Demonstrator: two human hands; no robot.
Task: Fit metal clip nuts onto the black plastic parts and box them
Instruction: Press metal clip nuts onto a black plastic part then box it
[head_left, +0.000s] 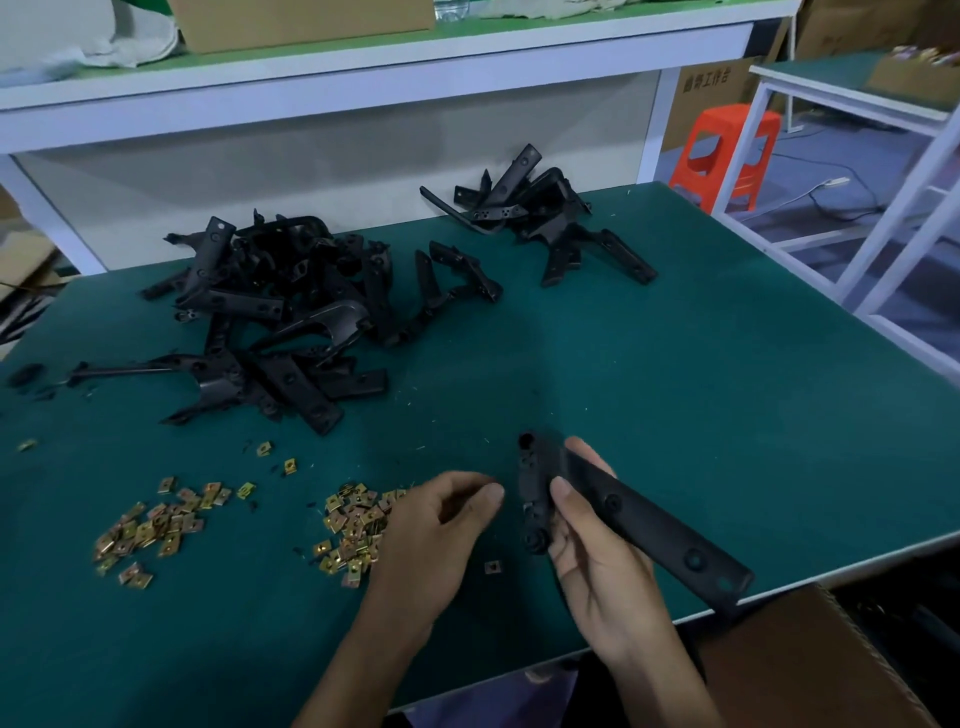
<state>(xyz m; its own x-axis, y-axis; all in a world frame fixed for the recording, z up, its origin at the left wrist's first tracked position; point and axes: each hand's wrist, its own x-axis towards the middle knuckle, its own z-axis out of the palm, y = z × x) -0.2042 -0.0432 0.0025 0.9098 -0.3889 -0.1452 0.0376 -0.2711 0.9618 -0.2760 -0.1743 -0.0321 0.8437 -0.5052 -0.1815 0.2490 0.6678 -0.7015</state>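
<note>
Now the right hand (592, 551) grips the part (649, 525), the left hand (441, 525) curls by the nuts (353, 525), maybe empty, can't tell; a skewed push could jam one.

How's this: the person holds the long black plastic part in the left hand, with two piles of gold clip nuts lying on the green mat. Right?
Not quite. The head view shows the long black plastic part gripped in the right hand, not the left; the left hand is by the nearer pile. The gold clip nuts do lie in two piles on the green mat.
</note>
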